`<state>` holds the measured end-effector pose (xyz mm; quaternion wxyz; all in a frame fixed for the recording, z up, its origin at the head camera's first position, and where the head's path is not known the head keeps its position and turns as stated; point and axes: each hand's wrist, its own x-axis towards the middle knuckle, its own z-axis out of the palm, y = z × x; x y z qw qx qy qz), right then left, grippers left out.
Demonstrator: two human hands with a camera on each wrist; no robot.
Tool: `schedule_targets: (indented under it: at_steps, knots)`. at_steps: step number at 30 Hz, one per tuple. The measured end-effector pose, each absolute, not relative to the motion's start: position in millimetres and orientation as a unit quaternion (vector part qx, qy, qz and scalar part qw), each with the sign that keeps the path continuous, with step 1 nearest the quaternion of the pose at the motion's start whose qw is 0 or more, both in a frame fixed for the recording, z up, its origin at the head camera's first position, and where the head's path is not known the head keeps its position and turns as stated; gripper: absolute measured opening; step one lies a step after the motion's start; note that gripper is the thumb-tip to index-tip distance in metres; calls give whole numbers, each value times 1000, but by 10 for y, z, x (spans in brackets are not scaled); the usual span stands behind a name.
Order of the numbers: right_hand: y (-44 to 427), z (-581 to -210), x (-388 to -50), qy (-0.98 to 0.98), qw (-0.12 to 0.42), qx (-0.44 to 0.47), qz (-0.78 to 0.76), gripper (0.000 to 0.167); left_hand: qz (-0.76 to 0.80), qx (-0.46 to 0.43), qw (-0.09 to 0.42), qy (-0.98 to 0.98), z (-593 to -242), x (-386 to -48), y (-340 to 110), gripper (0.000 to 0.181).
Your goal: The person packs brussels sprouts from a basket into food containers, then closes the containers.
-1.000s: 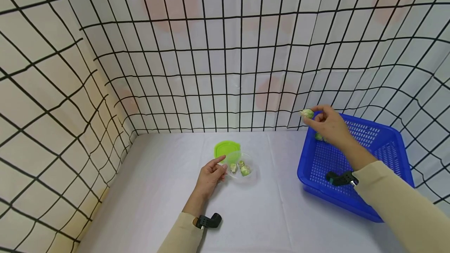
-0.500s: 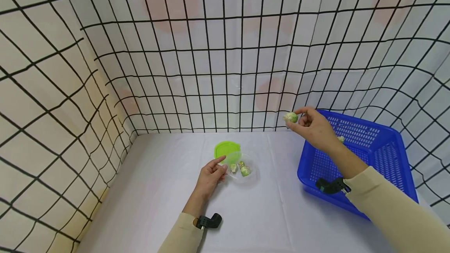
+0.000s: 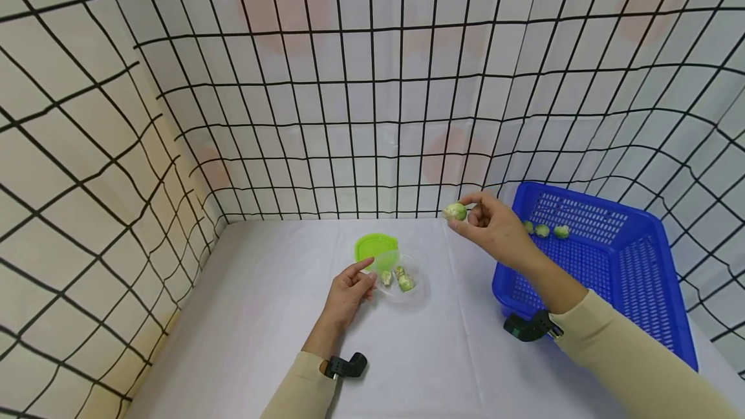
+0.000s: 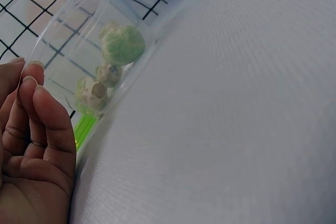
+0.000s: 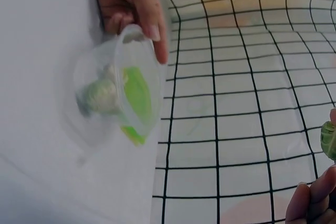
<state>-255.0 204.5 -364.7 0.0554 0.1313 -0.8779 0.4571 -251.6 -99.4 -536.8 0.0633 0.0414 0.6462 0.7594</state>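
Note:
A clear round tub (image 3: 416,290) stands on the white table with three Brussels sprouts in it, one of them a green sprout (image 4: 124,44). My left hand (image 3: 347,293) pinches the tub's rim between thumb and fingers at its left side; the left wrist view shows the fingertips (image 4: 35,82) at that rim. Between the thumb and fingers of my right hand (image 3: 495,228) is another sprout (image 3: 454,212), held in the air to the right of and beyond the tub. Only part of that sprout (image 5: 328,140) shows at the right wrist view's edge.
A blue perforated basket (image 3: 646,277) stands at the right, with several sprouts (image 3: 542,231) near its far left corner. The green lid (image 3: 372,246) lies just behind the tub. Black wire mesh (image 3: 398,121) rises along the back and sides.
My right hand has moved left from over the basket, carrying the sprout, and has come lower. More sprouts in the basket are now uncovered. My left hand and the tub have stayed in place.

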Motion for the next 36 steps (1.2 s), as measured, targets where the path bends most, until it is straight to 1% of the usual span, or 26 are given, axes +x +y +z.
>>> schedule_targets:
  at_steps: [11, 17, 24, 29, 36]
  knots:
    - [1736, -3878, -2471, -868, 9, 126, 481, 48, 753, 54, 58, 653, -5370, -2526, -995, 47]
    - [1573, -4109, -2458, -868, -6, 113, 484, 44, 756, 44, 62, 650, -5383, -2539, -989, 45]
    - [1417, -4463, -2452, -868, -31, 104, 484, 41, 753, 47, 59, 653, -5380, -2532, -993, 46]
    - [1331, -4652, -2436, -875, -38, 100, 471, 38, 749, 53, 53, 659, -5377, -2520, -991, 47]
    - [1261, -4761, -2428, -884, -34, 95, 457, 36, 748, 53, 52, 660, -5374, -2520, -986, 45]
